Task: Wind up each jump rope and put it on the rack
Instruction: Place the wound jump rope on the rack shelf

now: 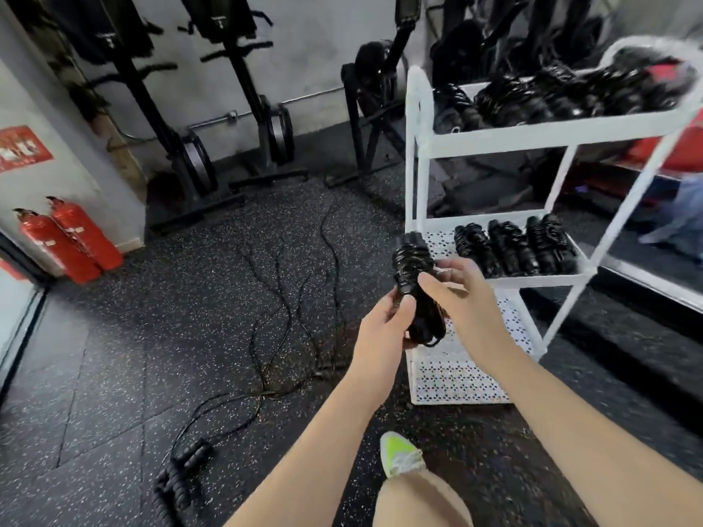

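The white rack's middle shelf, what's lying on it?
On the middle shelf of the white rack lie several wound black jump ropes, side by side. Its left part shows bare perforated surface. The bundle held by both hands covers the shelf's left edge.

— What did the wound jump rope (415, 283) look like?
— Black, its cord coiled tightly round the paired handles, held upright in front of the rack (494, 131), with loose loops hanging at its lower end.

— And the rack?
— White, three perforated shelves. The top shelf was piled with black bundles (570, 97); the middle one carried a row of wound ropes (513, 247) lying side by side; the bottom one showed only bare perforated metal.

— Any left undone?
— Several black ropes (274, 317) lay stretched along the speckled floor, their handles (178, 473) clustered at the near end.
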The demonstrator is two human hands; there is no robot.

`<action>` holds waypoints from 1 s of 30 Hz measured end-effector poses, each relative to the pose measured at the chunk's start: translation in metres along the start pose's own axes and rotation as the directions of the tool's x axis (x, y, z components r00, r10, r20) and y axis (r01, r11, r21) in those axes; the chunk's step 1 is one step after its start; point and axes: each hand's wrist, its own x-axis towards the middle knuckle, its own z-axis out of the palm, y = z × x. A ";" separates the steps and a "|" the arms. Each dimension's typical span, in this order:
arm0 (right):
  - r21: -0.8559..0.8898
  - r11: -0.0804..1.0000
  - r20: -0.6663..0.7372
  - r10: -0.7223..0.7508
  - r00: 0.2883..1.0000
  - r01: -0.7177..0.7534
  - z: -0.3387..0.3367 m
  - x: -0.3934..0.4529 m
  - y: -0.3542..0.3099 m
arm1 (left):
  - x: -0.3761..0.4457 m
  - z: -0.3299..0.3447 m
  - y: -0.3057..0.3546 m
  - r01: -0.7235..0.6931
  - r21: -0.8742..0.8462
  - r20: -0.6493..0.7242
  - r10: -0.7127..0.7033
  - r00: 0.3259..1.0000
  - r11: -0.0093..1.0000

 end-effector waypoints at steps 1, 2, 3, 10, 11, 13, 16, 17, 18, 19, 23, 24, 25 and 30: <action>-0.022 1.000 0.005 -0.016 1.000 0.017 -0.010 0.001 -0.002 | 0.006 0.011 0.001 0.027 0.007 0.007 -0.027 1.000 1.000; -0.066 0.997 0.012 -0.031 0.999 0.031 -0.021 0.004 -0.001 | 0.011 0.022 0.003 0.048 0.024 0.008 -0.048 0.999 0.999; -0.117 0.992 0.015 -0.043 0.999 0.044 -0.030 0.007 0.000 | 0.016 0.032 0.005 0.057 0.049 -0.003 -0.057 0.998 0.997; -0.331 0.941 -0.062 -0.091 0.994 0.066 -0.074 0.058 0.022 | 0.064 0.082 0.019 -0.056 0.504 -0.099 0.122 0.988 0.862; -0.350 0.935 -0.064 -0.091 0.994 0.063 -0.076 0.068 0.026 | 0.072 0.088 0.020 -0.049 0.530 -0.109 0.125 0.986 0.847; -0.389 0.919 -0.055 -0.093 0.994 0.064 -0.076 0.088 0.032 | 0.089 0.101 0.021 -0.024 0.564 -0.140 0.124 0.982 0.825; -0.415 0.906 -0.026 -0.100 0.995 0.080 -0.075 0.118 0.041 | 0.118 0.114 0.020 0.037 0.551 -0.180 0.075 0.981 0.833; -0.418 0.905 -0.016 -0.093 0.995 0.078 -0.073 0.127 0.044 | 0.126 0.118 0.021 0.047 0.539 -0.192 0.069 0.979 0.841; -0.418 0.905 -0.003 -0.081 0.997 0.073 -0.072 0.134 0.045 | 0.135 0.121 0.020 0.057 0.531 -0.205 0.063 0.977 0.845; -0.419 0.906 0.016 -0.066 0.998 0.067 -0.071 0.140 0.045 | 0.142 0.124 0.020 0.072 0.525 -0.217 0.051 0.975 0.848; -0.487 0.867 0.152 -0.036 0.988 0.106 -0.072 0.159 0.051 | 0.169 0.126 0.019 0.222 0.458 -0.285 -0.094 0.954 0.861; -0.531 0.839 0.191 -0.018 0.981 0.119 -0.072 0.162 0.052 | 0.174 0.126 0.017 0.252 0.428 -0.292 -0.131 0.947 0.868; -0.595 0.789 0.235 -0.014 0.972 0.156 -0.072 0.164 0.054 | 0.177 0.124 0.016 0.272 0.415 -0.292 -0.156 0.944 0.868; -0.619 0.775 0.220 0.013 0.975 0.129 -0.060 0.166 0.056 | 0.180 0.123 0.007 0.333 0.501 -0.298 -0.202 0.933 0.799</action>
